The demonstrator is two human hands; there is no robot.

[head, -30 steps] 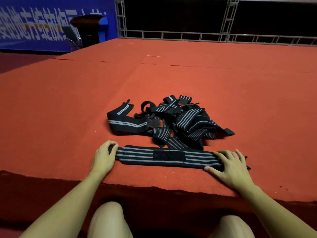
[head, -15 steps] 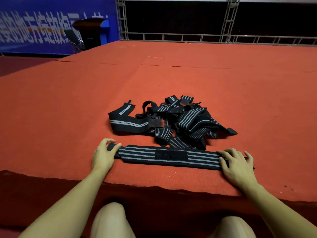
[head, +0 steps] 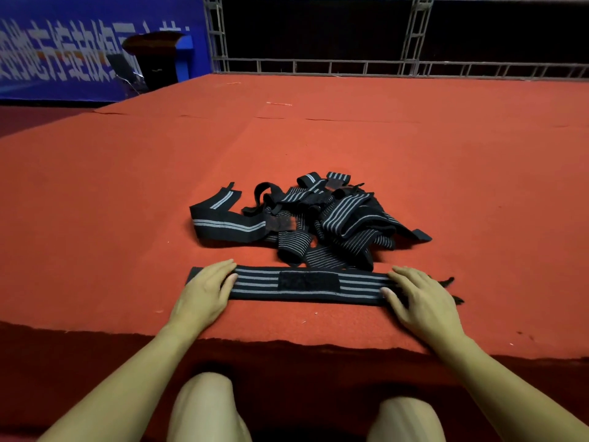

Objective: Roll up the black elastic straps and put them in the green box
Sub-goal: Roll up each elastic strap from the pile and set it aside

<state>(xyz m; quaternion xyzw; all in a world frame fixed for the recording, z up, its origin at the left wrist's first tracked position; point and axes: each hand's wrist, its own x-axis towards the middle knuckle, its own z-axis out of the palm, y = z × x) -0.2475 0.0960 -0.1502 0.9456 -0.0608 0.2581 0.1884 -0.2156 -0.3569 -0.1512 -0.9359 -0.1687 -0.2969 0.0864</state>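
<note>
While the strap (head: 306,284) lies flat across the near edge of the red surface (head: 95,218), the left hand (head: 204,291) now sits further in on it than a second ago, fingers straight and pressing the left end down, with a bit of black tip poking out beyond the hand. Middle of the strap shows a dark velcro patch (head: 308,281), stripes either side. Over on the right, the right hand (head: 420,298) has slid inward too, fingers flat and relaxed on the other end, not gripping anything, loose threads sticking out past it. So both hands have closed in and smoothed it, which looks like the setup for starting the roll from one end. Behind it the pile of tangled straps (head: 318,224) sits untouched, so loads left to do. No green box anywhere in view
</note>
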